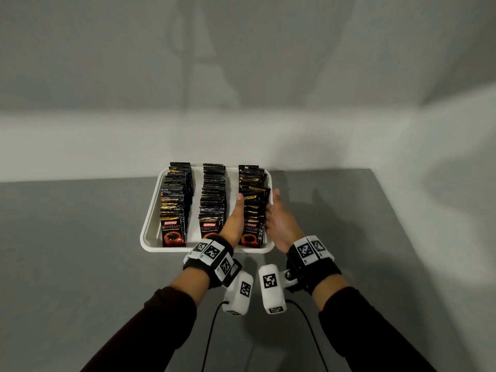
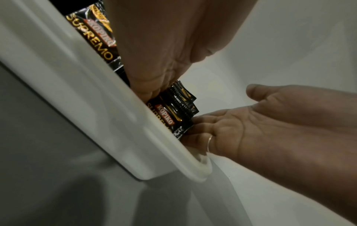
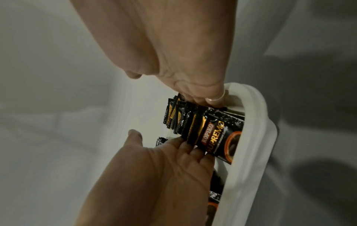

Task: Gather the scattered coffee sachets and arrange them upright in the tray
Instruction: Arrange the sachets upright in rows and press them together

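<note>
Black Kopiko Supremo coffee sachets stand upright in three rows in a white tray (image 1: 150, 237): a left row (image 1: 174, 205), a middle row (image 1: 213, 200) and a right row (image 1: 253, 208). My left hand (image 1: 234, 218) lies with straight fingers along the left side of the right row, thumb up. My right hand (image 1: 277, 218) presses the row's right side with straight fingers. In the left wrist view the right hand's fingers (image 2: 204, 120) touch the front sachets (image 2: 173, 107). In the right wrist view the left hand's fingers (image 3: 185, 146) touch the same sachets (image 3: 210, 131) inside the tray rim (image 3: 255, 137).
The tray sits on a grey table (image 1: 80, 251) near its far edge, with a pale wall behind. The table's right edge runs down from the far right corner (image 1: 375, 173). Black cables (image 1: 212, 331) hang from the wrist cameras below my forearms.
</note>
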{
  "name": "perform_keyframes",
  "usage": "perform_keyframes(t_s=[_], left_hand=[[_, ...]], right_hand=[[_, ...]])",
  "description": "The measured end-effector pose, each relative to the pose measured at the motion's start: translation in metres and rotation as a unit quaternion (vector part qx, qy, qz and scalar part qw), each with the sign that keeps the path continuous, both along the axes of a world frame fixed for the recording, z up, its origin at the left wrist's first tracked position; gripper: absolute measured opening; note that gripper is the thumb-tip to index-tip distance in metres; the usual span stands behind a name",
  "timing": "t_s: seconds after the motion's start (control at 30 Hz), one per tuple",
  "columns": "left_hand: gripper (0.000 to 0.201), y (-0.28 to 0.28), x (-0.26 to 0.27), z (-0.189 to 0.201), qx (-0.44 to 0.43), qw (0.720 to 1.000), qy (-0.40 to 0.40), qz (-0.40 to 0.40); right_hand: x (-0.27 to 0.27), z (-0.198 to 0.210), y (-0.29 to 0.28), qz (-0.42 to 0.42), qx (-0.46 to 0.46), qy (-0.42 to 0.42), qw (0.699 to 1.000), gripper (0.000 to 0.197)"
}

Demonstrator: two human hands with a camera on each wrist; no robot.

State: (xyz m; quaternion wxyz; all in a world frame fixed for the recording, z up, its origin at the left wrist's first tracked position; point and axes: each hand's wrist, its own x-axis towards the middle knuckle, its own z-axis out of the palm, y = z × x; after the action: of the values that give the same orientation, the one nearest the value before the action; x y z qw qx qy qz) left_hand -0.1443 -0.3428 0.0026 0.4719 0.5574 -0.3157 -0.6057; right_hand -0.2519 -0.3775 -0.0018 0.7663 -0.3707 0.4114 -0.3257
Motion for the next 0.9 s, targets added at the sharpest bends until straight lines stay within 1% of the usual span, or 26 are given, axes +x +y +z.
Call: perform_keyframes(t_s=[0.2,0.3,0.37,0.53,0.7,0.9], left_hand=[[0.060,0.004,0.003,-0.001,0.002,0.999,0.031,-0.019],[0.065,0.005,0.006,-0.002,0.016,1.000,0.016,-0.017],[0.064,0.005,0.007,-0.003,0.014,1.000,0.015,-0.018],[0.059,0.000,0.007,-0.005,0.004,0.999,0.040,-0.009],[0.062,-0.005,0.007,-0.001,0.020,0.998,0.057,-0.011],[0.068,-0.003,0.011,-0.007,0.010,1.000,0.024,-0.007]], right_hand=[[-0.001,0.000,0.004,0.012,0.009,0.026,1.000,0.056],[-0.004,0.003,0.007,0.025,0.021,0.038,0.999,0.054],[-0.003,0.005,0.009,0.030,0.017,0.040,0.999,0.053],[0.005,0.009,0.011,0.039,0.000,0.052,0.998,0.050],[0.009,0.009,0.011,0.029,0.001,0.043,0.999,0.050],[0.003,0.011,0.009,0.061,-0.012,0.065,0.996,0.057]])
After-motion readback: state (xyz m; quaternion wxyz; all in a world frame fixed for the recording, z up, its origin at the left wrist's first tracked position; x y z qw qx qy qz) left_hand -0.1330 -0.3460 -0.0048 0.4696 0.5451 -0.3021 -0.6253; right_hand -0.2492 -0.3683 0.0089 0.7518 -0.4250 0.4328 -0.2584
